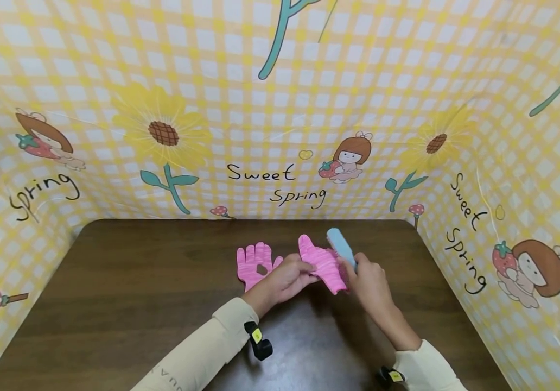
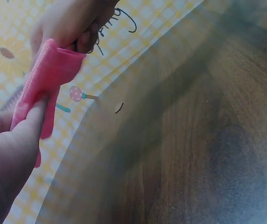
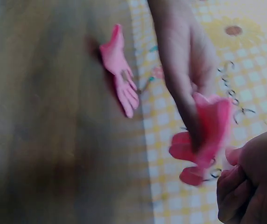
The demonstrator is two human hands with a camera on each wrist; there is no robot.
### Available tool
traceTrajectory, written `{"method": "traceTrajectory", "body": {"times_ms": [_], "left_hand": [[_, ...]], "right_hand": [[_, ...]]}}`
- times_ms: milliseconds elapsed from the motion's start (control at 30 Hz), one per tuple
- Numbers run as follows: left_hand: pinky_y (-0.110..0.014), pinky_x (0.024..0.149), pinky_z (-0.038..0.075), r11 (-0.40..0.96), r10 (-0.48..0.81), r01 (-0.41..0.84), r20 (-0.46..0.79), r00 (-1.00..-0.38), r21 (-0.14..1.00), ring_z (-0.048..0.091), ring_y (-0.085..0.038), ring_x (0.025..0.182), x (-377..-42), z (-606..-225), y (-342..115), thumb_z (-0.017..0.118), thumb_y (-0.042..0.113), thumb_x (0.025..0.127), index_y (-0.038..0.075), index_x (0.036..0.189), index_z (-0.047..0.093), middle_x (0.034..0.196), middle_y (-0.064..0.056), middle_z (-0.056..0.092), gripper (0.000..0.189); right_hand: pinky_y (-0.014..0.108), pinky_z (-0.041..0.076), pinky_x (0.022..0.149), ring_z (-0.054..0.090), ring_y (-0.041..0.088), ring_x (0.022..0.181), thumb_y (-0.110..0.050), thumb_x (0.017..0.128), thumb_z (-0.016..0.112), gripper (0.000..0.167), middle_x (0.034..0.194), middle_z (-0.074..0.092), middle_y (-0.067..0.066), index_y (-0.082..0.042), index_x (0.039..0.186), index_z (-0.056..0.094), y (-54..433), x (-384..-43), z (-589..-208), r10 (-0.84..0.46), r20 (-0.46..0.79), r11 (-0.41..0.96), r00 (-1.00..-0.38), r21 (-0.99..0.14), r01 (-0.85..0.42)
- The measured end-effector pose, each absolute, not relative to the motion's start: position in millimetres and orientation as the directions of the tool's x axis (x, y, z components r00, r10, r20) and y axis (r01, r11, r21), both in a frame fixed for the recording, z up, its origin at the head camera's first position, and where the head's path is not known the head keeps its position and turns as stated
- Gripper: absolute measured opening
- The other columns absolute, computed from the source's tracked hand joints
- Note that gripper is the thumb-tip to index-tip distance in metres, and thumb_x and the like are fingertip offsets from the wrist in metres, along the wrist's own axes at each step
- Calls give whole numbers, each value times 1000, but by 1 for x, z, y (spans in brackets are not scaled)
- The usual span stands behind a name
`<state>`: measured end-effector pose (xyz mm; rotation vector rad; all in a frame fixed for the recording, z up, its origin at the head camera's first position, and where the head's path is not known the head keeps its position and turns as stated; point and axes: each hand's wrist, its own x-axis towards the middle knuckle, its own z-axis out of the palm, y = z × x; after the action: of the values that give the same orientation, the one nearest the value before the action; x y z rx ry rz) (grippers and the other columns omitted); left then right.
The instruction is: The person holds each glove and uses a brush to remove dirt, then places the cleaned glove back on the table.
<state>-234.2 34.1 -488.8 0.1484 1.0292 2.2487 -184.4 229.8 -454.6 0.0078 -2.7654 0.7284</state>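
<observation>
My left hand (image 1: 291,277) pinches a pink knit glove (image 1: 323,266) between thumb and fingers and holds it up over the table. In my right hand (image 1: 370,279) is a light blue brush (image 1: 341,245), gripped by its handle, its head slanting up beside the glove. Some of the brush's bristles (image 2: 13,99) show behind the glove in the left wrist view. A second pink glove (image 1: 248,259) lies on the table left of my left hand, with a dark brown spot (image 1: 261,269) on it. My left forearm hides part of its cuff in the head view.
The dark wooden table (image 1: 114,304) is bordered at the back and sides by a yellow checked cloth (image 1: 260,119) printed with flowers and figures. A black strap (image 1: 259,342) sits at my left cuff, another black strap (image 1: 389,376) at my right.
</observation>
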Motion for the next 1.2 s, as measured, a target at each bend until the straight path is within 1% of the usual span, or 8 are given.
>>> {"method": "traceTrajectory", "body": {"times_ms": [100,267,333,500,633,767,1067,1200], "left_hand": [[-57,126,20,-480,602,-511,-156,-783,713,21,-40,155,-235,-490,32,30,-13,99,-14,155,18,164,-30,23,57],[-56,126,21,-479,612,-502,-136,-779,720,21,-40,155,-237,-490,28,28,-12,100,-13,157,16,166,-28,22,58],[-55,125,22,-482,613,-504,-135,-778,717,22,-40,155,-238,-488,27,28,-12,101,-12,158,16,166,-27,22,58],[-55,125,23,-479,620,-510,-136,-773,715,22,-40,155,-238,-484,26,29,-14,100,-10,158,15,167,-27,22,60],[-56,125,21,-479,624,-504,-124,-771,719,20,-42,155,-237,-484,26,26,-15,100,-12,157,14,166,-30,20,59],[-56,125,23,-470,622,-508,-137,-771,722,23,-41,154,-236,-485,26,28,-15,100,-12,156,18,164,-30,23,57],[-55,124,26,-462,614,-526,-171,-771,714,26,-40,154,-235,-484,27,32,-15,100,-8,155,18,164,-28,26,57],[-56,124,25,-468,615,-520,-159,-772,715,25,-41,154,-236,-485,28,31,-15,100,-11,155,18,164,-29,26,56]], "right_hand": [[42,49,50,54,25,58,-35,99,67,36,63,56,11,-2,88,61,227,-181,-449,70,297,871,-952,-484,-87],[24,37,45,43,11,54,-30,97,70,30,60,44,-3,-3,87,60,214,-173,-447,-142,235,875,-961,-424,-233],[21,32,44,40,9,53,-31,96,71,31,60,39,-5,-4,85,59,209,-172,-449,-180,234,877,-956,-401,-263],[21,29,44,38,10,51,-32,95,72,34,60,35,-4,-5,81,57,207,-172,-450,-123,271,893,-955,-390,-225],[24,33,45,41,13,53,-32,96,71,33,59,40,-2,-4,83,58,212,-175,-451,-94,258,901,-962,-389,-193],[28,37,47,44,17,54,-32,95,72,33,57,44,0,-4,84,59,218,-178,-453,-64,269,907,-961,-386,-168],[28,39,47,47,18,55,-37,97,70,37,60,48,2,-2,88,61,226,-184,-455,2,247,897,-969,-429,-108],[33,45,49,51,20,56,-36,98,69,37,61,53,6,0,91,61,225,-183,-452,22,276,891,-961,-442,-106]]}}
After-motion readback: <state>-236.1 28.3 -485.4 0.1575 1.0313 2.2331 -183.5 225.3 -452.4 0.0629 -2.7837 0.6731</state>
